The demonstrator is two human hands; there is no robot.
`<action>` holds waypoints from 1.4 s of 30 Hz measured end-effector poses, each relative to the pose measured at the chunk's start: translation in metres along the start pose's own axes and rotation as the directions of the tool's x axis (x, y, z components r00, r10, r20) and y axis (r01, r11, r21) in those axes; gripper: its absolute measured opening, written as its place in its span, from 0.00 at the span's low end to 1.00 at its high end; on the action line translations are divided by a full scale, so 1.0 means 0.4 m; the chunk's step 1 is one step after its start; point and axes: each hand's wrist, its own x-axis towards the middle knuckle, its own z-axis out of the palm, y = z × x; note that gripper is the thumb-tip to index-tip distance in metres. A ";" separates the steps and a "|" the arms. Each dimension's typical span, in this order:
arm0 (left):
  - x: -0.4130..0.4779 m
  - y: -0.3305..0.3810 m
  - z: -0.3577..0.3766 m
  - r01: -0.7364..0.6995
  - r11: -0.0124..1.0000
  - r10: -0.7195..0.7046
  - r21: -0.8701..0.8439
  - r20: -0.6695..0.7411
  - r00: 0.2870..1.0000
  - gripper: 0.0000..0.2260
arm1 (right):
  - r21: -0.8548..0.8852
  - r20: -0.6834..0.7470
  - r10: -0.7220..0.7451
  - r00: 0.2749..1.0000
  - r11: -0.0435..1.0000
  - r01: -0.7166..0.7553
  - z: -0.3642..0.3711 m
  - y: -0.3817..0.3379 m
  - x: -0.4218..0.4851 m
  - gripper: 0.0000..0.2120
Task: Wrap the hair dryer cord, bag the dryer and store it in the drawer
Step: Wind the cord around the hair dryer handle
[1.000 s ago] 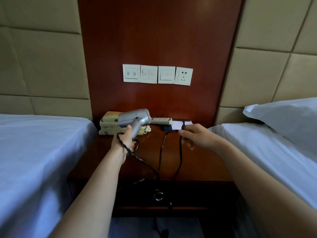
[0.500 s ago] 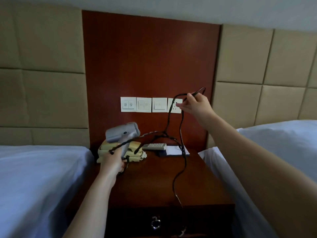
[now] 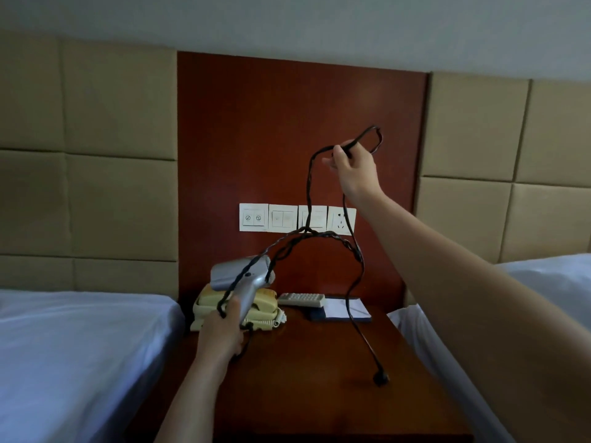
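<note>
Head view: hair dryer [image 3: 243, 278] is gripped by left hand [image 3: 220, 334] above worktop [image 3: 319, 362]; cord [image 3: 351, 247] is pinched overhead by right hand [image 3: 353, 169].

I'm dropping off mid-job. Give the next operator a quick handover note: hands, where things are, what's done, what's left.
Left hand grips the hair dryer by its handle, above the nightstand.
Right hand pinches a loop of the cord, raised high. The plug is out of the wall and hangs low by the nightstand top.
Done: at most one turn of cord crosses the handle.
Left: wrap the rest, bag the dryer, put it in the drawer. No bag or drawer in view.
</note>
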 end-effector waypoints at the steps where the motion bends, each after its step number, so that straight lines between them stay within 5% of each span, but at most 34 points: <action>1: 0.009 -0.010 -0.001 -0.001 1.000 0.001 0.003 0.008 1.000 0.18 | -0.006 0.004 -0.002 1.000 1.000 0.002 0.008 0.003 0.009 0.09; 7: 0.047 -0.051 -0.007 0.033 0.999 -0.033 0.022 0.001 0.999 0.20 | -0.044 0.024 -0.077 0.997 0.996 0.078 0.053 0.028 0.039 0.08; 12: 0.070 -0.086 -0.003 0.091 0.995 -0.092 0.036 0.001 0.996 0.28 | -0.052 0.063 0.035 0.997 0.998 -0.032 0.056 0.151 -0.047 0.09; 16: 0.058 -0.101 0.012 0.062 0.998 -0.062 0.021 0.032 0.998 0.16 | -0.139 0.089 0.198 0.976 0.973 -0.185 0.031 0.265 -0.168 0.09; 20: 0.051 -0.111 0.028 0.063 0.997 -0.067 0.042 0.091 0.994 0.20 | -0.390 0.152 0.492 0.857 0.827 -0.405 -0.008 0.385 -0.282 0.13; 24: 0.051 -0.126 0.045 0.030 0.983 -0.045 0.181 0.079 0.996 0.20 | -0.591 0.061 0.689 0.722 0.608 -0.530 -0.048 0.460 -0.371 0.15; 28: 0.031 -0.121 0.074 0.003 0.961 -0.027 0.278 0.081 0.996 0.21 | -0.747 0.039 0.746 0.665 0.464 -0.476 -0.078 0.482 -0.416 0.18; 34: -0.025 -0.094 0.133 -0.044 0.925 0.020 0.378 0.068 0.998 0.19 | -0.782 0.127 0.705 0.698 0.504 -0.367 -0.094 0.454 -0.465 0.19; 42: -0.043 -0.093 0.209 0.026 0.955 -0.045 0.295 0.058 0.997 0.23 | -0.929 0.274 0.630 0.726 0.369 0.031 -0.109 0.352 -0.591 0.21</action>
